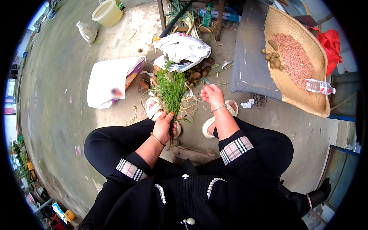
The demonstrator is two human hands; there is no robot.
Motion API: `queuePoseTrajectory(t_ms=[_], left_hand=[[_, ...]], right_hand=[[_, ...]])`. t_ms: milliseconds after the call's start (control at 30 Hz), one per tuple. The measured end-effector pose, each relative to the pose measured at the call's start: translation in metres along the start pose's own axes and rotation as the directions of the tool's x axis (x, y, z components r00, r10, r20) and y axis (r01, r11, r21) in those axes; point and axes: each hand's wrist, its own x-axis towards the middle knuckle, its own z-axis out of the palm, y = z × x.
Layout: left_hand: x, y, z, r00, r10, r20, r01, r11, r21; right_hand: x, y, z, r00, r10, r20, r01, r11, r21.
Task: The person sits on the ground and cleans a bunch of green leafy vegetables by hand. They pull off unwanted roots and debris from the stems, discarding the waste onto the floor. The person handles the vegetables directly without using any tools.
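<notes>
My left hand (165,126) is closed round the stems of a bunch of feathery green herbs (172,89), whose leafy tops point away from me. To the right of the bunch, my right hand (212,95) is raised with its fingers curled and thumb against the forefinger; whether something thin is between them cannot be told. Beyond the herbs lies a crumpled white plastic bag (184,49), with brown potatoes and small round tubers (195,75) heaped under and beside it. Loose pale stalks (188,106) are scattered on the ground between my sandalled feet.
A white sack (105,82) lies on the left, with a white jug (87,32) and a pale bucket (107,13) farther off. On the right, a woven basket (319,86) holds pinkish nuts or beans and a plastic bottle (319,86). Green onions (188,18) lie under a wooden stand (220,18).
</notes>
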Motion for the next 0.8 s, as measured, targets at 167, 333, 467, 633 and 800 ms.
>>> queuePoseTrajectory(t_ms=[167,333,467,633,800], left_hand=[[-0.002,-0.001,-0.002,1.0,0.019,0.013,-0.019,0.999,-0.037],[-0.009,0.001,0.001,0.997,0.024,0.08,-0.012,0.99,-0.143],[-0.01,0.002,0.001,0.994,0.013,0.111,0.0,0.993,-0.114],[-0.008,0.0,0.002,0.992,0.012,0.128,-0.008,1.0,-0.029],[-0.012,0.004,0.007,0.987,0.018,0.16,-0.006,0.997,-0.075]], right_hand=[[0.004,0.021,-0.011,0.904,-0.416,0.1,0.346,0.575,-0.742],[-0.002,0.017,0.015,0.861,-0.452,0.235,0.508,0.727,-0.462],[-0.011,0.008,0.026,0.849,-0.453,0.271,0.525,0.781,-0.339],[-0.017,-0.003,0.03,0.762,-0.591,0.263,0.647,0.688,-0.328],[-0.019,0.003,0.027,0.818,-0.459,0.347,0.571,0.567,-0.594]])
